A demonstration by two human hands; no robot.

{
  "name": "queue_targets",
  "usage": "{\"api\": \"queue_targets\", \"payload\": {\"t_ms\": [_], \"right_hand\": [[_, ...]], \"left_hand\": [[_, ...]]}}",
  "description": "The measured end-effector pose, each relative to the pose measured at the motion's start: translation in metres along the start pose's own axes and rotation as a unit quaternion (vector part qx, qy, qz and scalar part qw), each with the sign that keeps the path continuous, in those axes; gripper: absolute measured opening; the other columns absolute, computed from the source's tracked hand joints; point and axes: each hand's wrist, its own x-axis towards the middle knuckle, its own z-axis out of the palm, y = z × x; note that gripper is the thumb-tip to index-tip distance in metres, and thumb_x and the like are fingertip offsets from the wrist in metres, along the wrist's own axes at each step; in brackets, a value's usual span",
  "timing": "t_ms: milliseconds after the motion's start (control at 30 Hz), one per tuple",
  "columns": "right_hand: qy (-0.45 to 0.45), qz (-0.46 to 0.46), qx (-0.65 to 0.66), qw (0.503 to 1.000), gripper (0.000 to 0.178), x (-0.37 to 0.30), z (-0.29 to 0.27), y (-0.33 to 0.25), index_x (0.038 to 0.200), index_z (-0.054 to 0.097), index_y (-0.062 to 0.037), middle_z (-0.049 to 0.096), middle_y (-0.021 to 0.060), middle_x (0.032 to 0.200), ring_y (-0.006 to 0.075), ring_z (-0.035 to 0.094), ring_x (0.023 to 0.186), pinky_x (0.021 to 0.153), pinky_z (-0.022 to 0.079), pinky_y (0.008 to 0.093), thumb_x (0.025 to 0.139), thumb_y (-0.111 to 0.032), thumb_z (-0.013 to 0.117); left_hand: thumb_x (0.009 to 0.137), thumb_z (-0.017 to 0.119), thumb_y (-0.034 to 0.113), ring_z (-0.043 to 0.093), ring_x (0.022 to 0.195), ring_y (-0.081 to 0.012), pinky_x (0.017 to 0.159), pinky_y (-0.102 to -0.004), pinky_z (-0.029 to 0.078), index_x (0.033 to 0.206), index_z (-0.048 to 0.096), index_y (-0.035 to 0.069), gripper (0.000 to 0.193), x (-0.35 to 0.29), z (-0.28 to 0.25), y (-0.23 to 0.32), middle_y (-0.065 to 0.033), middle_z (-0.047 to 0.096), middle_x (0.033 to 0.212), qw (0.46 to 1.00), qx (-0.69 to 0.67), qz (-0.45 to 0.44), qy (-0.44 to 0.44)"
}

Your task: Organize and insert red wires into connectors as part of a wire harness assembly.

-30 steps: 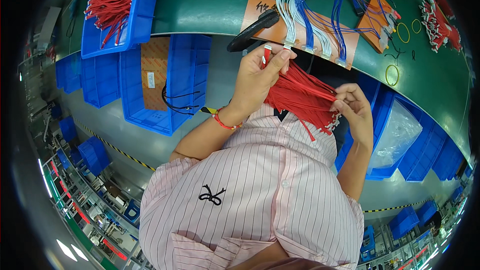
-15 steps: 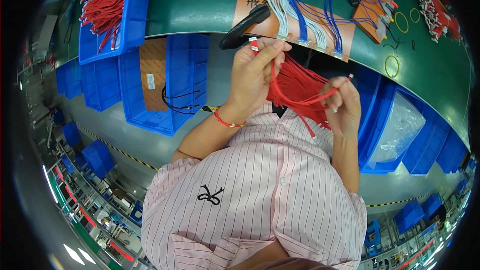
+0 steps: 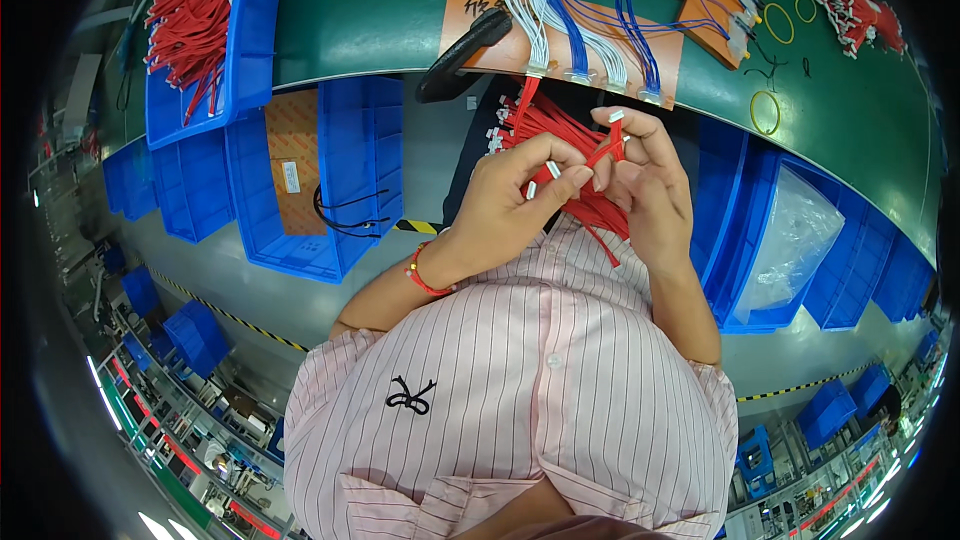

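Note:
My left hand (image 3: 525, 185) is closed, thumb against fingers, on a red cable, with two small white connectors (image 3: 553, 170) poking out at its fingertips. Close beside it, my right hand (image 3: 645, 190) pinches a folded stretch of red cable (image 3: 606, 151). A white connector (image 3: 616, 116) shows at the right fingertips. Below and behind both hands lies a bundle of red cables (image 3: 555, 125) with white ends, on my lap. Another red strand (image 3: 526, 100) hangs from the leftmost connector at the edge of an orange board (image 3: 480, 15), where white and blue wires end.
A black-handled tool (image 3: 465, 55) overhangs the edge of the green table (image 3: 350, 20). Left stands a blue bin (image 3: 255, 70) of red cables. Another orange block (image 3: 712, 15), yellow rings (image 3: 765, 112) and more red cables (image 3: 860, 15) lie at right. Blue crates (image 3: 355, 160) sit below.
My left hand has come down from the board's edge, and my right hand has moved left toward it. The cable stretched between them is now gathered up. A red strand now shows below the leftmost connector.

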Motion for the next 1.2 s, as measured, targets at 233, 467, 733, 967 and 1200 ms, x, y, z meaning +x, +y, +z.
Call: {"api": "queue_targets", "payload": {"t_ms": [233, 467, 733, 967, 1200], "right_hand": [[-0.025, 0.043, -0.026, 0.998, 0.056, -0.005, 0.009, 0.005, 0.144, 0.033, -0.0023, 0.054, 0.0037, 0.078, 0.0083, 0.050, 0.071, 0.066, 0.040, 0.0226, 0.089, 0.004, 0.042], [0.042, 0.067, -0.048, 0.996, 0.035, -0.004, -0.006, 0.010, 0.129, 0.058, 0.0011, 0.059, -0.0041, 0.079, 0.0023, 0.042, 0.059, 0.056, 0.034, 0.0181, 0.094, -0.005, 0.053], [0.142, 0.064, 0.018, 0.988, 0.026, 0.013, 0.012, 0.011, 0.105, 0.069, 0.0005, 0.054, -0.0043, 0.066, 0.0006, 0.037, 0.053, 0.048, 0.028, 0.0179, 0.100, -0.022, 0.057], [0.185, 0.009, -0.112, 0.976, 0.026, 0.018, -0.007, 0.011, 0.090, 0.071, -0.0007, 0.041, -0.0099, 0.058, -0.0002, 0.026, 0.051, 0.048, 0.017, 0.0220, 0.098, -0.023, 0.061], [0.213, -0.037, -0.176, 0.960, 0.026, 0.014, -0.013, 0.006, 0.087, 0.070, 0.0005, 0.042, -0.0090, 0.059, -0.0003, 0.026, 0.052, 0.048, 0.018, 0.0220, 0.098, -0.022, 0.060]], "left_hand": [[0.098, 0.057, 0.011, 0.028, 0.046, 0.0005, 0.041, -0.0203, 0.021, 0.097, 0.061, 0.001, 0.011, 0.005, -0.006, -0.003, -0.0012, 0.061, 0.079, 0.928, -0.351, -0.123, -0.006], [0.101, 0.053, 0.013, 0.024, 0.044, 0.0001, 0.041, -0.0206, 0.019, 0.098, 0.059, 0.000, 0.014, 0.009, -0.015, -0.008, 0.0043, 0.052, 0.069, 0.886, -0.451, -0.099, -0.052], [0.104, 0.050, 0.026, 0.041, 0.053, -0.0007, 0.048, -0.0178, 0.030, 0.103, 0.066, 0.004, 0.027, 0.006, 0.003, -0.007, -0.0019, 0.068, 0.096, 0.960, -0.218, -0.159, -0.077], [0.105, 0.046, 0.027, 0.036, 0.052, -0.0005, 0.048, -0.0182, 0.028, 0.112, 0.064, -0.001, 0.035, 0.000, -0.014, -0.009, -0.0012, 0.058, 0.078, 0.995, -0.093, 0.030, 0.032], [0.102, 0.050, 0.018, 0.021, 0.049, 0.0001, 0.043, -0.0182, 0.017, 0.114, 0.060, -0.003, 0.026, 0.006, -0.048, -0.005, 0.0052, 0.040, 0.069, 0.916, -0.378, -0.129, 0.045]]}}
